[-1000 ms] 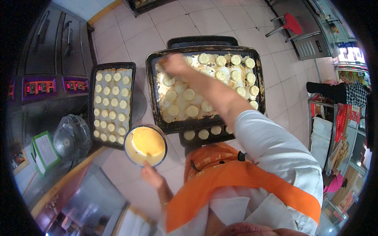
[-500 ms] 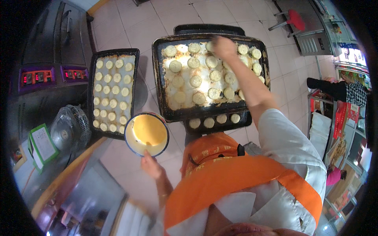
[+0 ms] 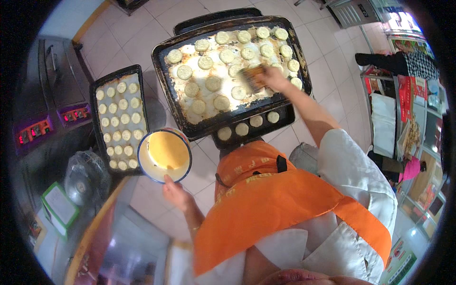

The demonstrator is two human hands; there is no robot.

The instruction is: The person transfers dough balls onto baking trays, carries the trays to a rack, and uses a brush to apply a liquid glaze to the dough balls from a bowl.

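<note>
In my right hand is a flat pastry brush with a wooden-coloured handle, its bristles blurred over the pastries on a dark baking tray. Round pale pastries lie in rows on that tray. My left hand grips the lower edge of a white enamel bowl with a blue rim. Yellow liquid, like egg wash, fills part of the bowl. The bowl is tipped slightly and hangs to the left of the tray's near corner.
A second tray of round pastries stands at the left, beside the ovens. More pastries sit on another tray under the main one. A bagged round scale-like object and a green-framed sheet are at lower left. Other people are at the right.
My right hand has come nearer, from the tray's far edge to its middle right, and the brush now shows. The whole view has shifted and turned; my left hand still holds the bowl.
</note>
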